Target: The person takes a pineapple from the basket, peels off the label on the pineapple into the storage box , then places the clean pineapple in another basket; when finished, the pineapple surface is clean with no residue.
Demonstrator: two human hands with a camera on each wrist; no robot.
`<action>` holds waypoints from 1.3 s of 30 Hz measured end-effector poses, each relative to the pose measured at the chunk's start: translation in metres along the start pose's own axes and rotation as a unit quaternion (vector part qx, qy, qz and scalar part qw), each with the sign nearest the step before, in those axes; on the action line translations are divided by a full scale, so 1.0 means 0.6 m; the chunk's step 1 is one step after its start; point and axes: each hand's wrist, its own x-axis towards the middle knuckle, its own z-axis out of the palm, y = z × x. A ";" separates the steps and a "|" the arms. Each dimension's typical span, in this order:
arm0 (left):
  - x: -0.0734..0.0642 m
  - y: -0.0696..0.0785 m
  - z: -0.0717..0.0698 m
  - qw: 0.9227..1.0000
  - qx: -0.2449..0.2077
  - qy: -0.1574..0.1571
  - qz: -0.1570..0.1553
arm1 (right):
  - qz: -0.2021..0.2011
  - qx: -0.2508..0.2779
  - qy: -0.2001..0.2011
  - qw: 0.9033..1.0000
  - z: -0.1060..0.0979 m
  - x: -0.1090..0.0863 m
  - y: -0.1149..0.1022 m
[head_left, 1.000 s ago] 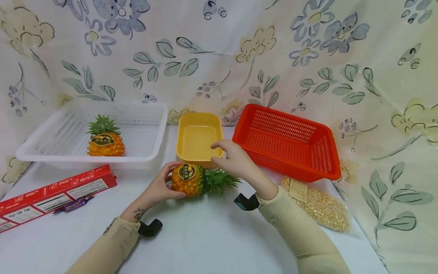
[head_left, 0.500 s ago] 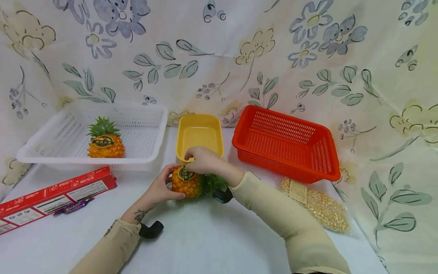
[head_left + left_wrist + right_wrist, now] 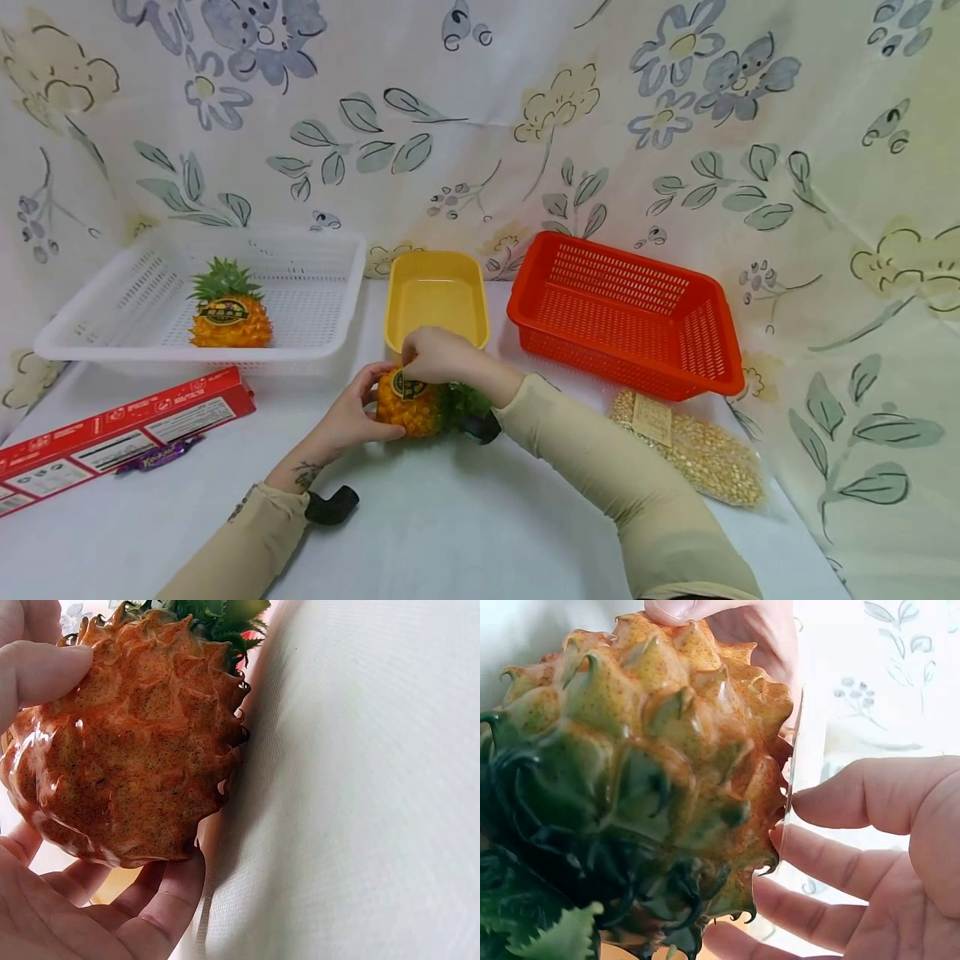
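A small pineapple (image 3: 420, 421) lies on its side on the white table, its green crown pointing right and partly hidden by the right arm. My left hand (image 3: 354, 417) grips its base end, thumb on the near side and fingers on the far side. On its upper side is a black and gold label (image 3: 406, 387). My right hand (image 3: 444, 354) reaches over the fruit, thumb and index finger pinching at the label's edge. That label (image 3: 793, 769) appears nearly edge-on in the right wrist view. Spiky orange skin of the pineapple (image 3: 142, 742) fills much of the left wrist view.
A white basket (image 3: 315, 350) holding another labelled pineapple (image 3: 231, 323) stands at left. Behind the hands is a yellow tub (image 3: 437, 300); a red basket (image 3: 622, 329) stands right of it. A red box (image 3: 127, 421), a purple-wrapped candy (image 3: 159, 456) and a bag of corn kernels (image 3: 697, 450) lie around.
My right hand has moved left and down from above the crown onto the label, its fingers coming together there. The left hand keeps its grip on the pineapple.
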 end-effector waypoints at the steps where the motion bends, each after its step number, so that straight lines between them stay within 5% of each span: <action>1: 0.000 -0.001 0.000 1.000 0.000 0.000 0.000 | 0.000 0.000 0.004 1.000 0.001 0.001 0.000; 12: -0.001 -0.003 -0.002 1.000 0.008 0.002 -0.006 | -0.030 0.021 0.062 0.997 0.000 -0.009 -0.001; 19: 0.001 -0.005 -0.001 1.000 0.009 0.002 -0.008 | -0.127 0.010 0.120 0.985 0.006 -0.033 0.013; 26: 0.000 -0.006 -0.001 1.000 0.003 0.002 -0.001 | -0.276 -0.032 0.199 0.940 0.021 -0.068 0.041; 34: 0.000 -0.004 0.001 1.000 0.006 0.005 -0.006 | -0.438 -0.090 0.272 0.852 0.029 -0.090 0.072; 39: -0.002 -0.001 0.002 1.000 0.007 0.006 -0.010 | -0.454 -0.099 0.305 0.831 0.003 -0.098 0.071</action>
